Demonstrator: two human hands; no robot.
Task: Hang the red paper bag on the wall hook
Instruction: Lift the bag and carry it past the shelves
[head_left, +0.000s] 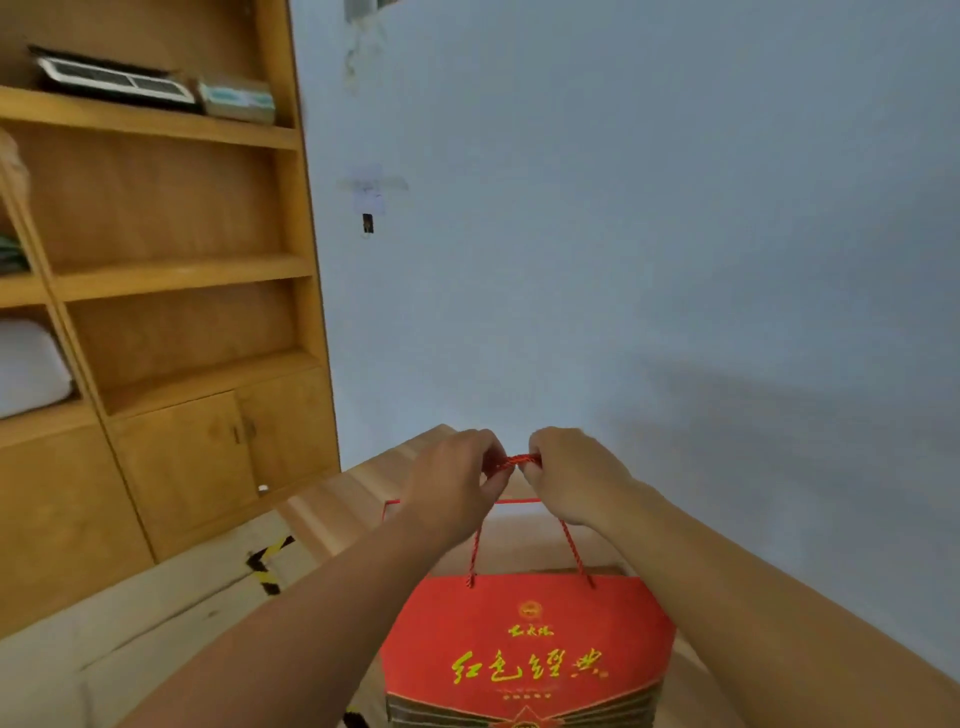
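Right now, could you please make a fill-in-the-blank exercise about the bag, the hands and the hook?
1. Both hands, left and right, pinch the bag's red rope ____.
2. The bag is ____ in colour, with yellow writing.
3. The hook is on the wall, to the ____ of the wooden shelves.
4. The hook is ____ the hands in the picture.

Answers: handle; red; right; above

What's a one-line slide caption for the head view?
Both hands, left and right, pinch the red paper bag by its rope handle, below the wall hook.
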